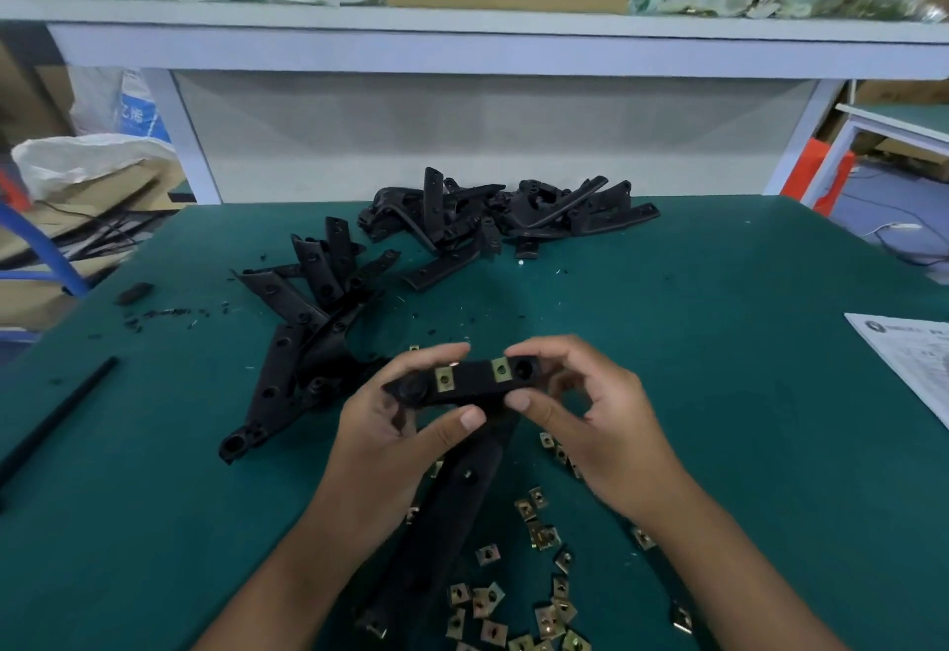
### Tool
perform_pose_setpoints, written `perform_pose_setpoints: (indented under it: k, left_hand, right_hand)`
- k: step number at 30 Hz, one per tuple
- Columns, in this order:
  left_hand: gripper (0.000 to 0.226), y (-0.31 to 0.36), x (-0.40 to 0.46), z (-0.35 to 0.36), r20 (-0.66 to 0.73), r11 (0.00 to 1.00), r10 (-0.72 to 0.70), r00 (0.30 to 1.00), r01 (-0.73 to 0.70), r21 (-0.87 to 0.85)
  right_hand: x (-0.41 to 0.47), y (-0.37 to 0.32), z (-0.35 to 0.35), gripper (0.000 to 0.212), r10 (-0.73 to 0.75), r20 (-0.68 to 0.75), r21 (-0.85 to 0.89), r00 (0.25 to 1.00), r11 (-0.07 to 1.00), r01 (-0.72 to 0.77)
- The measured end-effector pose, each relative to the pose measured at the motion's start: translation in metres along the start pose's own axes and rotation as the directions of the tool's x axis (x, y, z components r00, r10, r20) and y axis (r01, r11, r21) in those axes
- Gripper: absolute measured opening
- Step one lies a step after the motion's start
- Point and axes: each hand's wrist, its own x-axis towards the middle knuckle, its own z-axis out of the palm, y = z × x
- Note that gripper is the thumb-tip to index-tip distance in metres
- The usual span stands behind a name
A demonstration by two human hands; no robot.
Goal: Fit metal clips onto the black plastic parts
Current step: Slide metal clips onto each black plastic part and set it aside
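Green-matted workbench [719, 393], two heaps of black plastic brackets [308, 321] [513, 214], some twenty loose brass-coloured metal clips [513, 599]. Held above it, one long black plastic part [470, 383] bearing two fitted clips [444, 379], pinched by left hand [395, 424] and right hand [580, 404], fingers curled round its ends.

A green-topped table [719, 342] carries two heaps of black plastic parts [508, 211] [303, 321], loose metal clips [518, 604] at the near edge, a black rod [56, 419] and a printed sheet [909, 363] at the right

Blue characters on a white sack [134, 108] at far left and print on a paper sheet [909, 357] at right are too blurred to read.
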Motion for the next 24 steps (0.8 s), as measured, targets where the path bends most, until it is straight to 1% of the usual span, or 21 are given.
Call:
perform_pose_setpoints:
  k: [1,2,4,5,7,9,11,13,15,18,20,22,23,24]
  left_hand:
    - [0.029,0.004,-0.003,0.002,-0.049,1.0,0.0,0.999,0.001,0.011]
    - [0.028,0.012,-0.006,0.005,-0.085,0.998,0.024,0.996,-0.018,0.064]
    - [0.026,0.026,-0.012,0.016,-0.075,0.984,0.077,0.994,-0.064,0.166]
    - [0.024,0.032,-0.017,0.026,-0.045,0.981,0.085,0.995,-0.075,0.181]
    - [0.024,0.042,-0.028,0.052,0.051,0.982,0.101,0.994,-0.108,0.156]
    - [0.026,0.047,-0.039,0.09,0.18,0.982,0.121,0.976,-0.144,0.119]
    - [0.023,0.049,-0.052,0.132,0.297,0.979,0.147,0.944,-0.182,0.095]
    - [0.022,0.043,-0.072,0.179,0.433,0.981,0.135,0.891,-0.182,0.069]
    - [0.022,0.035,-0.097,0.226,0.565,0.988,0.1,0.819,-0.147,0.037]
    - [0.024,0.025,-0.138,0.289,0.708,0.992,0.074,0.702,-0.121,0.017]
    - [0.026,0.02,-0.16,0.326,0.778,0.992,0.065,0.625,-0.127,0.019]
    - [0.035,0.018,-0.174,0.354,0.843,0.991,0.017,0.537,-0.123,0.058]
    - [0.045,0.016,-0.178,0.362,0.867,0.985,-0.012,0.498,-0.143,0.096]
    - [0.053,0.014,-0.179,0.366,0.88,0.975,-0.029,0.475,-0.182,0.131]
  right_hand:
    - [0.0,-0.004,-0.007,0.025,0.026,0.002,0.01,1.0,1.0,-0.026]
    - [-0.003,-0.012,-0.014,0.026,0.038,0.011,0.008,0.999,0.999,-0.038]
    - [-0.017,-0.026,-0.034,0.027,0.032,0.015,-0.022,0.999,0.999,-0.032]
    - [-0.028,-0.033,-0.045,0.027,0.03,-0.002,-0.035,1.0,0.999,-0.03]
    - [-0.057,-0.049,-0.069,0.024,0.028,-0.074,-0.055,0.997,0.998,-0.032]
    - [-0.094,-0.065,-0.097,0.022,0.021,-0.189,-0.088,0.982,0.995,-0.038]
    - [-0.135,-0.077,-0.125,0.022,0.034,-0.332,-0.139,0.943,0.987,-0.085]
    - [-0.185,-0.086,-0.152,0.023,0.061,-0.475,-0.185,0.878,0.969,-0.167]
    - [-0.24,-0.095,-0.178,0.023,0.072,-0.6,-0.243,0.797,0.932,-0.267]
    - [-0.317,-0.113,-0.206,0.028,0.103,-0.734,-0.282,0.672,0.853,-0.439]
    - [-0.357,-0.121,-0.22,0.024,0.097,-0.794,-0.304,0.6,0.791,-0.53]
    - [-0.392,-0.121,-0.236,0.02,0.091,-0.847,-0.295,0.523,0.738,-0.607]
    - [-0.409,-0.116,-0.245,0.024,0.102,-0.87,-0.281,0.483,0.701,-0.655]
    - [-0.421,-0.112,-0.252,0.03,0.119,-0.898,-0.252,0.423,0.651,-0.716]
